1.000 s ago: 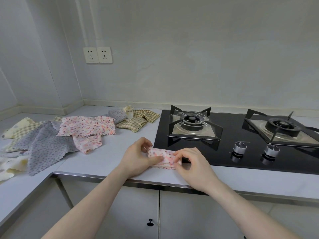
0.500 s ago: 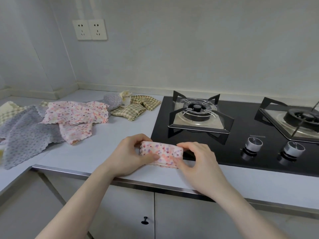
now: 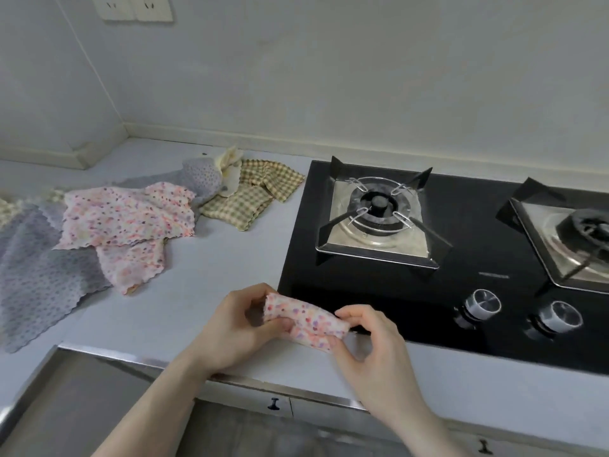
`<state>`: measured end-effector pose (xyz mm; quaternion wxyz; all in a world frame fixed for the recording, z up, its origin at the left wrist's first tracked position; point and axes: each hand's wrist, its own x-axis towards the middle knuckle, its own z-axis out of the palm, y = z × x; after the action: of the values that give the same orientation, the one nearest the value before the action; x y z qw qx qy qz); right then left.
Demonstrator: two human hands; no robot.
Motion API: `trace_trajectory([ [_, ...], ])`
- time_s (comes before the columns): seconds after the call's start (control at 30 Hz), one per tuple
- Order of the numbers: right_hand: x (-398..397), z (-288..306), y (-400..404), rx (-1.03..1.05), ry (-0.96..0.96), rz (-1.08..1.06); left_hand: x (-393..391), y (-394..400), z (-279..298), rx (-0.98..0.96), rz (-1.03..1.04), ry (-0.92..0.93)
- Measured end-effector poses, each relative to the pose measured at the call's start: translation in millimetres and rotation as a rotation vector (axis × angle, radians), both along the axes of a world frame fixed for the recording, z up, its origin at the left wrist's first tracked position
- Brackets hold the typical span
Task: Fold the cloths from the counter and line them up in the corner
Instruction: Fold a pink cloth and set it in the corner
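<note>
A small folded pink floral cloth (image 3: 306, 319) is held just above the counter's front edge, beside the hob. My left hand (image 3: 235, 328) grips its left end, thumb on top. My right hand (image 3: 369, 344) pinches its right end between thumb and fingers. Unfolded cloths lie in a heap to the left: a pink floral cloth (image 3: 128, 214) over a second pink one (image 3: 133, 268), a grey dotted cloth (image 3: 39, 288), a green checked cloth (image 3: 250, 196), and a cream cloth (image 3: 227, 161) behind. The counter corner (image 3: 108, 153) lies at the back left.
A black glass gas hob (image 3: 461, 282) fills the right side, with two burners (image 3: 375, 212) and two knobs (image 3: 482, 305) near its front. The white counter (image 3: 197, 278) has a metal front edge with cabinet doors below. Wall sockets (image 3: 135, 8) sit high on the left.
The view has tilted down and moved closer. Both hands have lifted the folded pink cloth slightly off the counter and hold it tilted, the right hand now pinching its end.
</note>
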<state>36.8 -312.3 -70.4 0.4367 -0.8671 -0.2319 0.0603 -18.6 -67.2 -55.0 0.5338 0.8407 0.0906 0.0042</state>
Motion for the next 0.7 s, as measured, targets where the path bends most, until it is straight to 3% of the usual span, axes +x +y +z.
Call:
trace_trajectory([
  [0.1, -2.4, 21.5, 2.7, -0.01, 0.115, -0.024, 0.7, -3.0, 20.0, -0.088, -0.009, 0.159],
  [0.2, -12.6, 70.8, 1.5, 0.018, 0.362, -0.065, -2.6, -20.2, 63.2, -0.164, 0.024, 0.293],
  [0.33, -27.5, 138.6, -16.2, 0.074, 0.508, -0.147, -14.9, -45.1, 129.2, -0.167, 0.046, 0.3],
  [0.53, -45.1, 200.6, -73.1, 0.161, 0.518, -0.295, -17.2, -82.3, 194.6, -0.142, -0.117, 0.376],
  [0.7, -48.0, 227.8, -123.9, 0.243, 0.476, -0.451, 15.2, -123.2, 225.1, -0.078, -0.216, 0.324],
])
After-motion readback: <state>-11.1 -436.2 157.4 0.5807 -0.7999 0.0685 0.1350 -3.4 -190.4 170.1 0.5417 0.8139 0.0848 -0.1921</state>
